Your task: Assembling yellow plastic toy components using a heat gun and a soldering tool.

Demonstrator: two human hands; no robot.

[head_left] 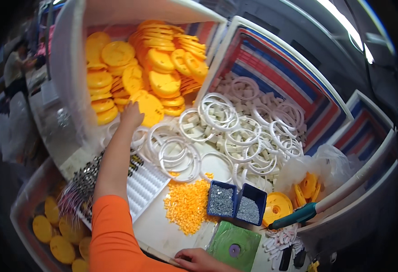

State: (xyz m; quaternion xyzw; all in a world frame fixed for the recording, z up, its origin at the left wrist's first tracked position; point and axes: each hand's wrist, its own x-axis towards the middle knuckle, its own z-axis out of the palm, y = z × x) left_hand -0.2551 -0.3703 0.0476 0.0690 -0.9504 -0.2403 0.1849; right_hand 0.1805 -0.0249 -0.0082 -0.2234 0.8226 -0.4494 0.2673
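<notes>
My left hand (132,115) is stretched far forward, its fingers closed at the lower left edge of a round yellow plastic cover (148,109). That cover leans in front of a heap of similar yellow covers (163,84) in a white-walled bin. At the near edge of the worktable rests my right hand (196,260), fingers loosely bent and slightly apart, with nothing visible in them. Just right of it lies a green square pad (224,240) with a purple round centre.
White rings (219,113) and small white parts fill a striped-lined bin. Small yellow pieces (187,204) are heaped beside two blue trays (221,199) of metal bits. A white ribbed tray (147,188) holds wired parts. A teal-handled electric screwdriver (299,215) hangs at right.
</notes>
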